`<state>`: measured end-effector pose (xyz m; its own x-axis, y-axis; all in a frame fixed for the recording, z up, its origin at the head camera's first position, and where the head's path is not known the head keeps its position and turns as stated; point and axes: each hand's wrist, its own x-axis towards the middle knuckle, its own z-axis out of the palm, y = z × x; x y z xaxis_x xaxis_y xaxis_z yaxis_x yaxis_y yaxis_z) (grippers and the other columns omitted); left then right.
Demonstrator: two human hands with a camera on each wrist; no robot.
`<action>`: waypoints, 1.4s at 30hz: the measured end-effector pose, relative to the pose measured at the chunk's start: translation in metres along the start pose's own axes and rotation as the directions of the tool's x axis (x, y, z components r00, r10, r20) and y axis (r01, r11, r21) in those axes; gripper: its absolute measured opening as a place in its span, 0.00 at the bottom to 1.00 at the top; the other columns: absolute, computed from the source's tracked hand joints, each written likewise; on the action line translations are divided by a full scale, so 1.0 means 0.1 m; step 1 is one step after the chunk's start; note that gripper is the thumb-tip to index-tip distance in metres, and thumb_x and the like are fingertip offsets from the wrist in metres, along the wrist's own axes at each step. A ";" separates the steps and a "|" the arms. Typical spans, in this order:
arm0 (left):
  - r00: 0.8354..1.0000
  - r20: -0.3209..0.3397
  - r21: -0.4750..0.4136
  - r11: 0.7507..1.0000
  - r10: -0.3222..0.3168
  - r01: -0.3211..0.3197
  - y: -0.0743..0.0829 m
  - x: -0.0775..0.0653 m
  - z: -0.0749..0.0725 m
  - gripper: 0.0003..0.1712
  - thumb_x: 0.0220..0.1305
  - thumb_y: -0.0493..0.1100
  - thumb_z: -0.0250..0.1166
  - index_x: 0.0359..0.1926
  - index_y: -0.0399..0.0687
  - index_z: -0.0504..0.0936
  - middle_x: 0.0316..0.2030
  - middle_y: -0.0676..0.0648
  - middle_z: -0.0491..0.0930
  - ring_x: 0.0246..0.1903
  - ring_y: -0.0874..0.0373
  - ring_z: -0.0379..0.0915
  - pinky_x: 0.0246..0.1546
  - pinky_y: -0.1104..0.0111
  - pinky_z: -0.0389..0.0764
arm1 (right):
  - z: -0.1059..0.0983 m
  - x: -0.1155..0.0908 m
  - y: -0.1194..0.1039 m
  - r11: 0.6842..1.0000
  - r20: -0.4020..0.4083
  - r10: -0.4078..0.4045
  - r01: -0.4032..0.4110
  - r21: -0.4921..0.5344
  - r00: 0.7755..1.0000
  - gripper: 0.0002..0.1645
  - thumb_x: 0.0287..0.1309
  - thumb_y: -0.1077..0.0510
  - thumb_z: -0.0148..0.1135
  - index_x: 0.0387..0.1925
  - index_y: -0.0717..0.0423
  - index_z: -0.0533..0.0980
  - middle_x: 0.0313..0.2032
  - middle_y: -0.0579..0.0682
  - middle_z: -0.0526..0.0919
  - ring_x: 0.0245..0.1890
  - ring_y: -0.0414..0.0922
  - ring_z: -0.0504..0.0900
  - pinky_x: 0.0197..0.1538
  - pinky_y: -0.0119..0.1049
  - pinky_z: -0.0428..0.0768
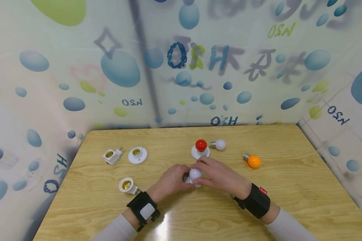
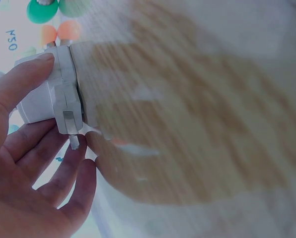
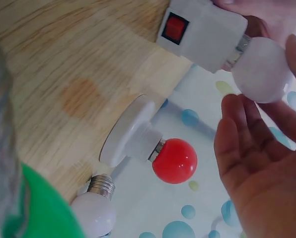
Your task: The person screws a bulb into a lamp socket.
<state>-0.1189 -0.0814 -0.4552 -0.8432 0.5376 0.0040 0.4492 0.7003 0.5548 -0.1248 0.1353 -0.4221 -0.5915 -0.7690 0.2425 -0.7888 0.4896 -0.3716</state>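
Note:
My left hand (image 1: 172,179) grips a white plug-in lamp socket (image 3: 207,37) with a red switch (image 3: 175,27); its thumb lies along the housing in the left wrist view. A white bulb (image 3: 262,69) sits at the mouth of that socket, some of its metal thread showing. My right hand (image 1: 220,174) pinches this bulb between thumb and fingers. Just beyond the hands, a red bulb (image 1: 201,145) stands upright in a round white socket base (image 1: 195,154). Another white bulb (image 1: 220,144) lies beside it.
On the left are a plug-in socket (image 1: 113,156), a round socket base (image 1: 137,155) and an angled plug-in socket (image 1: 127,185). An orange bulb (image 1: 254,161) lies at right. A green bulb (image 3: 46,208) is close to the right wrist. A patterned curtain (image 1: 181,93) hangs behind the table.

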 end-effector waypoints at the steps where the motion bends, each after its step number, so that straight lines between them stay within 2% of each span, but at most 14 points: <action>1: 1.000 0.000 -0.004 1.000 0.000 0.000 0.00 0.00 0.00 0.22 0.48 0.55 0.73 0.43 0.50 0.84 0.32 0.60 0.79 0.31 0.65 0.72 0.32 0.73 0.73 | 0.01 0.00 0.00 1.000 -0.007 0.004 -0.004 -0.015 1.000 0.27 0.56 0.40 0.63 0.53 0.49 0.76 0.46 0.39 0.72 0.43 0.34 0.70 0.47 0.29 0.75; 3: 1.000 -0.003 -0.010 1.000 0.003 -0.003 0.00 0.00 0.00 0.21 0.50 0.56 0.73 0.42 0.50 0.84 0.31 0.60 0.78 0.31 0.65 0.71 0.31 0.73 0.73 | 0.03 0.01 0.00 0.999 -0.018 0.013 -0.014 -0.038 1.000 0.27 0.55 0.38 0.62 0.50 0.49 0.75 0.45 0.40 0.73 0.42 0.35 0.70 0.47 0.28 0.75; 5: 1.000 -0.008 -0.014 1.000 0.009 -0.009 0.01 0.00 0.00 0.21 0.50 0.56 0.72 0.41 0.50 0.84 0.31 0.60 0.79 0.31 0.65 0.72 0.30 0.73 0.73 | 0.04 0.01 0.00 0.998 -0.018 0.026 -0.027 -0.062 0.999 0.32 0.54 0.33 0.59 0.51 0.51 0.75 0.46 0.41 0.73 0.43 0.35 0.70 0.49 0.30 0.75; 8: 1.000 -0.016 -0.002 1.000 0.015 -0.015 0.01 -0.01 0.00 0.22 0.49 0.57 0.72 0.42 0.49 0.84 0.33 0.59 0.80 0.33 0.65 0.73 0.34 0.72 0.74 | 0.01 0.00 -0.02 0.996 0.010 0.058 -0.058 -0.070 0.998 0.43 0.52 0.27 0.55 0.60 0.52 0.71 0.54 0.43 0.74 0.50 0.37 0.71 0.54 0.35 0.73; 10: 1.000 -0.019 0.009 1.000 0.012 -0.012 0.01 -0.01 0.00 0.24 0.48 0.57 0.73 0.43 0.49 0.84 0.35 0.57 0.81 0.35 0.65 0.73 0.36 0.70 0.75 | -0.03 -0.02 -0.03 0.996 0.043 0.073 -0.070 -0.059 0.996 0.48 0.52 0.26 0.55 0.66 0.51 0.67 0.61 0.44 0.70 0.57 0.39 0.69 0.59 0.38 0.71; 13: 1.000 -0.019 0.014 1.000 0.007 -0.007 0.00 -0.01 0.00 0.25 0.46 0.55 0.75 0.44 0.48 0.84 0.36 0.56 0.82 0.36 0.64 0.74 0.38 0.69 0.75 | -0.11 -0.04 -0.05 0.998 0.101 0.065 -0.064 -0.010 0.993 0.49 0.53 0.31 0.60 0.71 0.49 0.62 0.69 0.43 0.63 0.65 0.40 0.63 0.63 0.41 0.66; 17: 1.000 -0.007 0.000 1.000 0.002 -0.002 -0.01 -0.01 0.00 0.26 0.47 0.54 0.75 0.47 0.48 0.83 0.37 0.56 0.82 0.35 0.66 0.74 0.35 0.71 0.75 | -0.17 -0.05 -0.05 0.999 0.165 0.003 -0.011 0.045 0.986 0.41 0.59 0.45 0.63 0.71 0.49 0.62 0.71 0.44 0.60 0.68 0.41 0.61 0.63 0.41 0.66; 21: 1.000 0.001 0.002 1.000 0.005 -0.005 -0.02 -0.01 0.01 0.28 0.47 0.54 0.75 0.49 0.50 0.82 0.37 0.56 0.82 0.34 0.66 0.73 0.32 0.73 0.74 | -0.15 -0.05 -0.03 0.997 0.188 -0.049 0.038 0.063 0.981 0.36 0.63 0.53 0.61 0.71 0.50 0.64 0.70 0.45 0.63 0.67 0.42 0.63 0.63 0.40 0.67; 25: 1.000 -0.001 0.001 1.000 0.004 -0.004 -0.01 -0.01 0.01 0.28 0.46 0.55 0.75 0.48 0.50 0.83 0.36 0.57 0.82 0.32 0.66 0.73 0.30 0.73 0.73 | -0.11 -0.04 -0.02 0.996 0.168 -0.059 0.047 0.071 0.984 0.32 0.64 0.55 0.59 0.69 0.51 0.66 0.67 0.45 0.67 0.64 0.41 0.67 0.61 0.39 0.69; 30: 1.000 0.000 -0.014 1.000 -0.005 0.005 -0.01 -0.01 0.00 0.26 0.46 0.54 0.75 0.45 0.49 0.83 0.35 0.57 0.81 0.32 0.65 0.73 0.31 0.73 0.73 | -0.08 -0.03 -0.02 0.995 0.123 -0.036 0.023 0.102 0.992 0.28 0.64 0.53 0.60 0.65 0.50 0.69 0.62 0.42 0.73 0.59 0.38 0.71 0.58 0.36 0.72; 34: 1.000 0.009 -0.025 1.000 -0.007 0.007 0.00 -0.01 0.00 0.26 0.46 0.54 0.75 0.47 0.50 0.83 0.37 0.58 0.81 0.35 0.66 0.73 0.36 0.72 0.75 | -0.06 -0.01 -0.03 0.995 0.080 -0.009 0.000 0.102 0.997 0.27 0.61 0.49 0.62 0.61 0.49 0.73 0.55 0.40 0.75 0.52 0.35 0.72 0.54 0.32 0.74; 37: 1.000 0.013 -0.028 1.000 -0.005 0.005 0.01 -0.01 0.00 0.26 0.48 0.54 0.74 0.48 0.50 0.83 0.38 0.58 0.81 0.36 0.67 0.73 0.38 0.72 0.75 | -0.04 0.00 -0.03 0.998 0.049 0.010 -0.013 0.063 0.999 0.28 0.58 0.45 0.64 0.58 0.50 0.74 0.51 0.40 0.75 0.47 0.35 0.72 0.51 0.30 0.75; 42: 1.000 0.015 -0.035 0.999 -0.005 0.006 0.01 0.00 -0.01 0.23 0.52 0.56 0.71 0.46 0.51 0.83 0.35 0.60 0.80 0.34 0.67 0.72 0.34 0.73 0.74 | 0.00 0.02 -0.03 0.999 0.022 0.023 -0.023 -0.022 0.999 0.29 0.57 0.39 0.62 0.56 0.48 0.76 0.46 0.38 0.73 0.42 0.34 0.69 0.45 0.27 0.74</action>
<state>-0.1186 -0.0807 -0.4539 -0.8408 0.5412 -0.0117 0.4339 0.6867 0.5832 -0.1238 0.1322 -0.4204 -0.6059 -0.7663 0.2139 -0.7787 0.5160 -0.3570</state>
